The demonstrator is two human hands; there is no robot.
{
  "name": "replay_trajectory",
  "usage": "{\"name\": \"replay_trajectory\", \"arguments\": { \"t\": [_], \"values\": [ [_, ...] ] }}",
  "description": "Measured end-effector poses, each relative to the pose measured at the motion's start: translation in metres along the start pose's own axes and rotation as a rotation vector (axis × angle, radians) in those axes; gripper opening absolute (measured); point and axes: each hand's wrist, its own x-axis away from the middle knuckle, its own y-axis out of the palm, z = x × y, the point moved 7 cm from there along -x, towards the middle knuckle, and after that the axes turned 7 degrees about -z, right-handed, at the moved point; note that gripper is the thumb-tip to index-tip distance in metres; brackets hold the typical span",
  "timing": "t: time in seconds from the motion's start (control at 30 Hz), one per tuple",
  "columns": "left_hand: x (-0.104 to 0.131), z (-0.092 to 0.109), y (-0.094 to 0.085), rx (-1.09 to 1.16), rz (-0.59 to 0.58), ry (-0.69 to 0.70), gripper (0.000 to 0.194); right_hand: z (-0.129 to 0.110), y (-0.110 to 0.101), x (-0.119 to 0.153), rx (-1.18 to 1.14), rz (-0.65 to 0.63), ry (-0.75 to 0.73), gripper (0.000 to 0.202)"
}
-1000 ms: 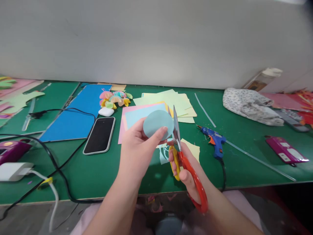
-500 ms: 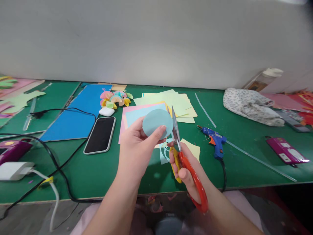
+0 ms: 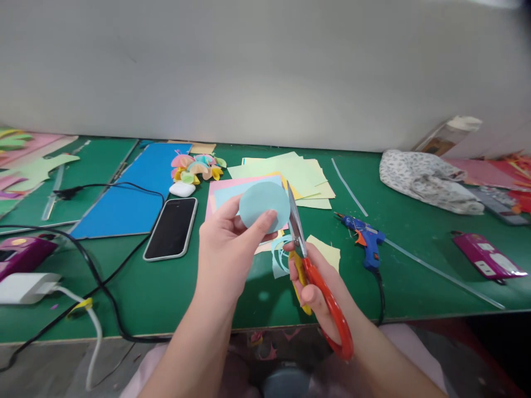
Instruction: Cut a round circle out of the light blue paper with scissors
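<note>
Pinched between the thumb and fingers of my left hand (image 3: 232,237) is a light blue paper circle (image 3: 264,204), held up above the table. My right hand (image 3: 321,282) grips a pair of scissors (image 3: 332,309) with one red and one yellow handle. Their blades point away from me, close along the circle's right edge; whether they touch it I cannot tell. Below the hands, thin curled light blue paper offcuts (image 3: 280,260) lie on the green table (image 3: 265,309). Behind them is a stack of pastel paper sheets (image 3: 286,171).
Left of my hands are a phone (image 3: 171,229), a white case (image 3: 182,189), paper flowers (image 3: 197,167), a blue board (image 3: 120,193) and black cables (image 3: 103,296). To the right lie a blue glue gun (image 3: 365,237), a glue stick (image 3: 443,271), a purple device (image 3: 487,255) and a patterned cloth (image 3: 427,179).
My left hand and the paper circle have shifted slightly left. The scissor blades have tilted a little left, staying by the circle's right edge.
</note>
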Motion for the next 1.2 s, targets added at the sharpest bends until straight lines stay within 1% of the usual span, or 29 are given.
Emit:
{"name": "replay_trajectory", "arguments": {
  "t": [0.1,0.23,0.43,0.53,0.63,0.73,0.8,1.03,1.2],
  "values": [
    [-0.001,0.000,-0.002,-0.017,0.006,0.007,0.031,0.001,-0.001,0.000,0.031,0.012,-0.011,0.090],
    [-0.002,0.000,-0.005,-0.042,0.014,0.016,0.033,0.004,-0.001,0.000,0.030,-0.003,0.001,0.091],
    [-0.002,-0.001,-0.008,-0.031,0.017,0.010,0.035,0.002,-0.002,0.000,0.033,0.018,0.021,0.094],
    [-0.003,-0.001,-0.009,-0.055,0.018,0.011,0.038,0.005,-0.004,0.000,0.035,0.029,0.035,0.093],
    [-0.004,-0.001,-0.010,-0.050,0.020,0.016,0.039,0.008,-0.005,0.000,0.048,0.028,0.008,0.091],
    [-0.005,0.000,-0.011,-0.026,0.026,0.013,0.037,0.011,-0.006,0.000,0.047,0.020,-0.021,0.084],
    [-0.004,0.000,-0.011,-0.018,0.029,0.009,0.037,0.013,-0.006,-0.001,0.035,0.024,-0.014,0.082],
    [-0.005,0.000,-0.013,-0.042,0.034,0.007,0.041,0.013,-0.006,-0.001,0.037,0.028,-0.003,0.084],
    [-0.006,0.002,-0.015,-0.053,0.038,0.015,0.043,0.011,-0.004,-0.001,0.023,0.028,0.038,0.086]
  ]
}}
